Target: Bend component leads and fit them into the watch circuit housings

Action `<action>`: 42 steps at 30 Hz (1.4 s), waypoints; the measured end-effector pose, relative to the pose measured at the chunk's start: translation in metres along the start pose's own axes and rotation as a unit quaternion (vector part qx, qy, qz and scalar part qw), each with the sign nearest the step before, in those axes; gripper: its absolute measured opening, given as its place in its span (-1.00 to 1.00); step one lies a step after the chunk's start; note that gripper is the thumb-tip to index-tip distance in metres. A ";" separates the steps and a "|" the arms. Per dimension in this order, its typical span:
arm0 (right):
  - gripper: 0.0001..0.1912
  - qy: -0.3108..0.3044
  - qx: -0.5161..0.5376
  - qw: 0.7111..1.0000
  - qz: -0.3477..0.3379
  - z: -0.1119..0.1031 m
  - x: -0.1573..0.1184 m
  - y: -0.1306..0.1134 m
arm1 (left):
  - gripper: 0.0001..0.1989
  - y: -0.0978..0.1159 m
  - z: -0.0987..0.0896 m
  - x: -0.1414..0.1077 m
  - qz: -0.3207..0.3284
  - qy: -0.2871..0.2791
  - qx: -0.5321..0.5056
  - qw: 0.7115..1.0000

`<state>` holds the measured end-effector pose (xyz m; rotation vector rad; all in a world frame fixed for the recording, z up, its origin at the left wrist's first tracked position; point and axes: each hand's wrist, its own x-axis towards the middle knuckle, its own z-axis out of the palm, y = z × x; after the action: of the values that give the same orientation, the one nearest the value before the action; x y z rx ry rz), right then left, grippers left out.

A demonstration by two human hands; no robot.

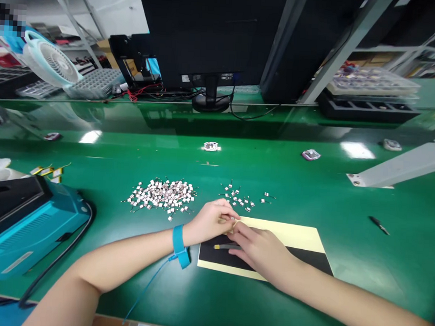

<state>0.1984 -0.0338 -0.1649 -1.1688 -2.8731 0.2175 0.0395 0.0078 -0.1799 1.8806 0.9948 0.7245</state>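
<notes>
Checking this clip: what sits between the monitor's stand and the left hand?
In the head view, a small pale device lies there on the green tabletop, between the stand and the left hand.

Our left hand (211, 222) and right hand (262, 250) come together at bent fingertips, toward 6 o'clock.
Our left forearm (132, 256) reaches in from 8 o'clock, elbow bent; our right forearm (327, 288) reaches in from 4 o'clock, fingers curled.

Head-worn view, forward and down
</notes>
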 end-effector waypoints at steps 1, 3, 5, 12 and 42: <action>-0.72 0.005 -0.009 1.000 0.001 0.001 0.000 -0.001 | -0.78 0.000 0.001 0.000 -0.002 -0.005 0.005 1.000; -0.72 0.015 -0.024 1.000 0.005 0.002 -0.002 -0.003 | -0.77 0.001 0.001 0.000 -0.005 -0.008 0.011 1.000; -0.74 0.023 -0.035 0.999 0.009 0.001 -0.003 -0.004 | -0.79 0.001 -0.001 0.001 -0.005 -0.002 0.008 1.000; -0.79 0.027 -0.050 0.998 0.012 0.003 -0.003 -0.004 | -0.86 -0.002 -0.001 0.001 -0.002 -0.003 -0.021 1.000; -0.76 0.119 0.502 0.830 0.212 -0.007 0.015 0.026 | -0.73 0.006 -0.003 -0.006 0.155 0.138 0.068 0.976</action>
<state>0.2059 -0.0044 -0.1621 -1.3506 -1.7286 1.2763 0.0365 0.0018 -0.1737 2.1215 0.9475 1.1538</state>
